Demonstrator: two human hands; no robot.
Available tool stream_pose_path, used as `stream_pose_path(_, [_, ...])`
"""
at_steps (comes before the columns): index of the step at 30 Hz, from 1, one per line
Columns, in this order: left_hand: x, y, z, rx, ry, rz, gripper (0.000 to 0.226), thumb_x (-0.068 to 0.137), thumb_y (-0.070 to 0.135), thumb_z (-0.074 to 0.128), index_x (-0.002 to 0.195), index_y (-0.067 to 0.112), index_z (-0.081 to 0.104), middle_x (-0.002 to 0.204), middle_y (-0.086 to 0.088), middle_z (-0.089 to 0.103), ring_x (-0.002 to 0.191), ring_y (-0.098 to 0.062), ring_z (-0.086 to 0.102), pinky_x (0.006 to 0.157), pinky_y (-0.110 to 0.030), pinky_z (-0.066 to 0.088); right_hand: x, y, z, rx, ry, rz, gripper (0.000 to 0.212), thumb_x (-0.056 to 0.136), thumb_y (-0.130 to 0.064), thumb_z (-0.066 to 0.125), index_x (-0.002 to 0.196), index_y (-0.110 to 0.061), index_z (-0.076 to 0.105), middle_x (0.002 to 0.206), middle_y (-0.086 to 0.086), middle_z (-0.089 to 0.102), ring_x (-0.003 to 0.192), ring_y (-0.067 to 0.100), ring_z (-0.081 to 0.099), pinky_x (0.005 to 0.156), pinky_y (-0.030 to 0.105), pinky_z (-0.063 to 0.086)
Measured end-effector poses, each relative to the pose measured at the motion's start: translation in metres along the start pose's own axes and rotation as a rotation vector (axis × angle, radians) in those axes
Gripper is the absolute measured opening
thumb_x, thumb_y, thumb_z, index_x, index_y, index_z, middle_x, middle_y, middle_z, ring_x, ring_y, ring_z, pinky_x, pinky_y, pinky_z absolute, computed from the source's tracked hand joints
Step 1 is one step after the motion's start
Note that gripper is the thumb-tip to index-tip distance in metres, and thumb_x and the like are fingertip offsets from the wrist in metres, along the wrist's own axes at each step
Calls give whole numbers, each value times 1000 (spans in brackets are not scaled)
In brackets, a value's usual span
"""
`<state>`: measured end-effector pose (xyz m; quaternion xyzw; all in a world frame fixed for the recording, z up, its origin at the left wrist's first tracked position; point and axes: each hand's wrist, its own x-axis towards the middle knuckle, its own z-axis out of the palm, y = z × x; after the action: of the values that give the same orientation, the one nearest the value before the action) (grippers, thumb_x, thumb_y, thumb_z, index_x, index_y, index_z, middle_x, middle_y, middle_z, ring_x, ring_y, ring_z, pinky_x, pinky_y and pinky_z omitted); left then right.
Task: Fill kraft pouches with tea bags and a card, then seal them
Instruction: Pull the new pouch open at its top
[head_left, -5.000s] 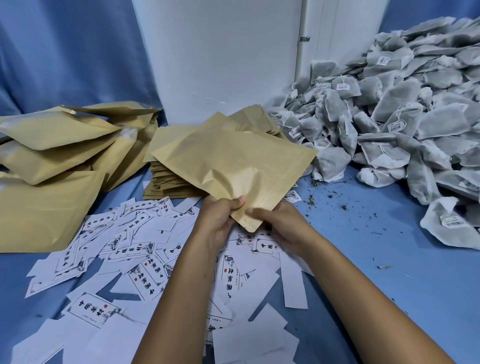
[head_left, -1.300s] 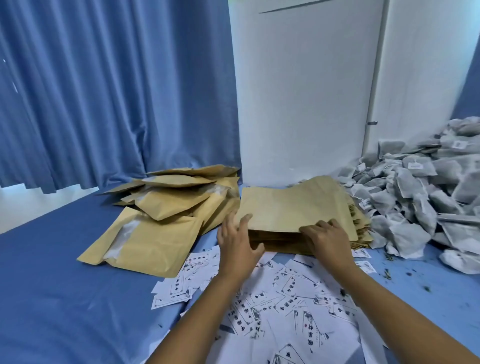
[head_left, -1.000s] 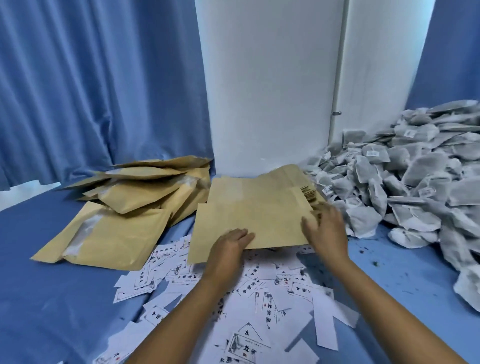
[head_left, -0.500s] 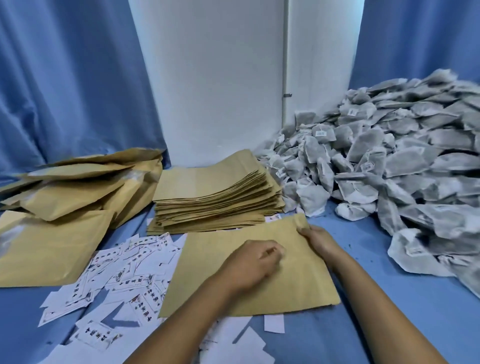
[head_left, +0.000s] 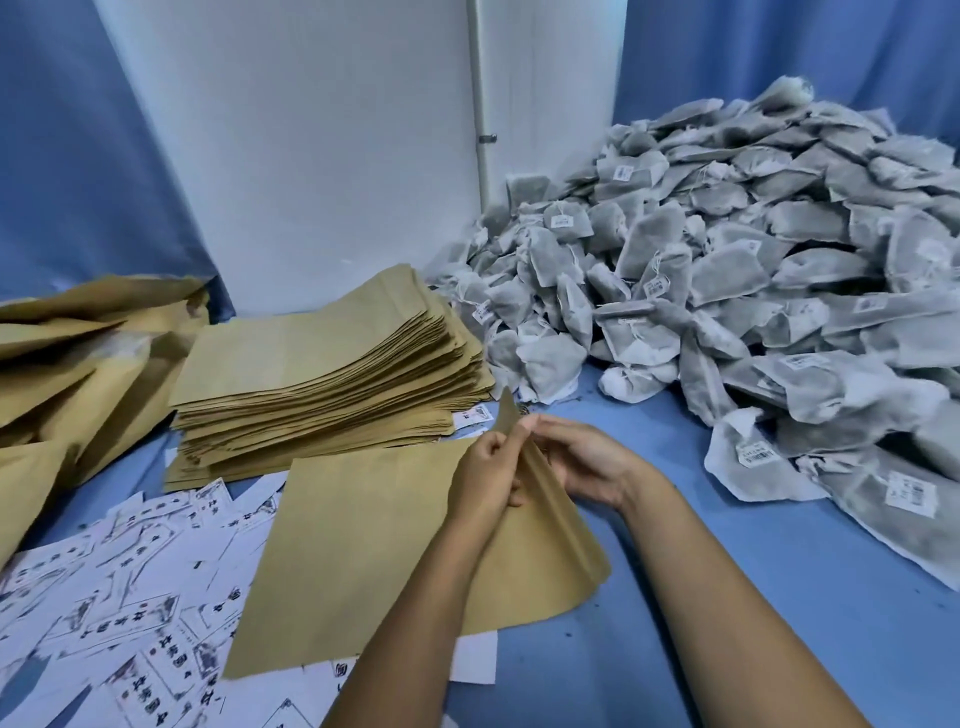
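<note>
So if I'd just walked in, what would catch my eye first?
Probably the big heap of grey tea bags piled at the right against the wall and curtain. Next, the two hands in the middle: left hand and right hand pinching open the right edge of a flat kraft pouch, with printed cards scattered at lower left.

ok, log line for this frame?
step: opening pouch mouth | left hand: pinches pouch edge | right hand: pinches the same edge | tea bags: untouched | cards: untouched | pouch: flat, unfilled

We see black Chinese chars on the cards, too blurred to read. Tea bag tags carry barcode-type print, illegible.
</note>
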<state>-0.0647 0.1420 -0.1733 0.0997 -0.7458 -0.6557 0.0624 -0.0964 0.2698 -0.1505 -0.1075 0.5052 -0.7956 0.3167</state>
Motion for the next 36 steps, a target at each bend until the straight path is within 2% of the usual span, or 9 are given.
stream_pose_path(2, [1,-2,0,-40,-33,2,53,57,70,63,68,20,52,55,8,49,48,-9,48,44,-24,43,1,1,-3,-21,0,8,15,79,-20,61,90,-10,59,88,11,62,75,19,62,73,31,54])
stream_pose_path(8, [1,-2,-4,-83,-101,19,38,83,49,66,75,15,53,62,3,51,53,-11,50,48,-26,47,2,-1,-2,-25,35,39,16,85,-20,59,95,-8,60,88,9,64,67,16,64,65,27,55])
stream_pose_path(13, [-4,1,-5,-101,-105,29,32,87,40,63,75,14,51,70,-3,52,55,-11,49,47,-25,47,-1,-2,1,-25,97,36,13,94,-15,51,89,-8,60,79,8,66,61,15,65,55,24,55])
stream_pose_path(20, [-7,5,-5,-96,-105,4,29,91,35,60,80,9,53,74,-3,53,53,-12,46,45,-25,44,-13,-6,0,-100,100,3,16,93,-14,53,94,-3,64,84,11,67,72,16,66,66,22,55])
stream_pose_path(25, [-9,5,-4,-93,-48,23,26,93,25,57,71,12,51,65,-1,52,50,-13,46,42,-23,41,-20,-10,1,-195,92,37,8,91,-8,56,94,-5,64,83,7,68,71,13,67,62,21,53])
stream_pose_path(29, [-11,1,0,56,33,37,32,89,17,51,57,20,47,46,4,48,44,-16,45,46,-25,42,-19,-5,3,-374,192,32,14,88,5,51,86,-6,60,72,8,57,62,12,57,58,18,49])
stream_pose_path(32, [-14,1,1,120,79,83,31,86,17,51,56,18,43,43,4,48,42,-15,43,52,-28,39,-19,-2,10,-730,291,-43,10,83,-2,57,89,-9,62,75,2,55,63,9,51,63,17,42])
stream_pose_path(34, [-15,4,-2,149,147,188,30,83,12,53,56,16,41,46,3,46,47,-15,38,53,-29,35,-19,0,17,-884,307,-55,6,81,-5,60,85,-9,62,75,3,54,66,11,48,65,22,39])
stream_pose_path(36, [-17,10,-6,239,242,341,31,81,10,56,57,18,38,49,5,40,50,-12,33,53,-33,32,-21,-1,20,-894,323,-77,10,82,-4,58,74,-8,62,66,5,51,60,13,43,61,25,36])
